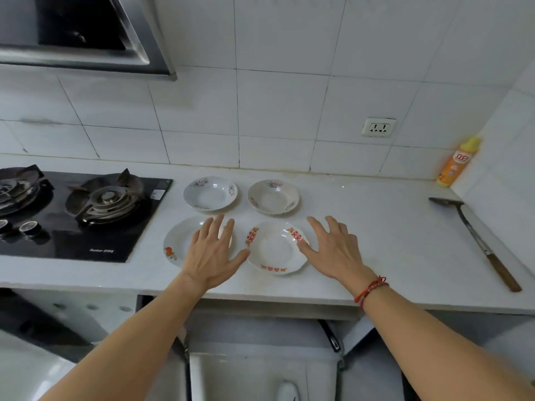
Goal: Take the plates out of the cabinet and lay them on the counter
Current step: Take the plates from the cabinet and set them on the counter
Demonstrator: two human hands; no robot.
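Several white plates lie on the white counter (376, 233) in two rows. At the back are a floral plate (210, 193) and a second floral plate (273, 196). In front lie a plate with an orange motif (176, 241) and a scalloped plate with red marks (275, 251). My left hand (212, 251) hovers flat over the orange-motif plate, fingers spread, holding nothing. My right hand (333, 248) is spread too, with its thumb at the right rim of the red-marked plate. Below the counter edge the cabinet (260, 357) stands with its doors open.
A black gas stove (86, 209) fills the counter's left. A metal spatula with a wooden handle (474, 241) lies at the right. An orange and yellow bottle (459, 163) stands in the back right corner. A range hood (81, 36) hangs at upper left.
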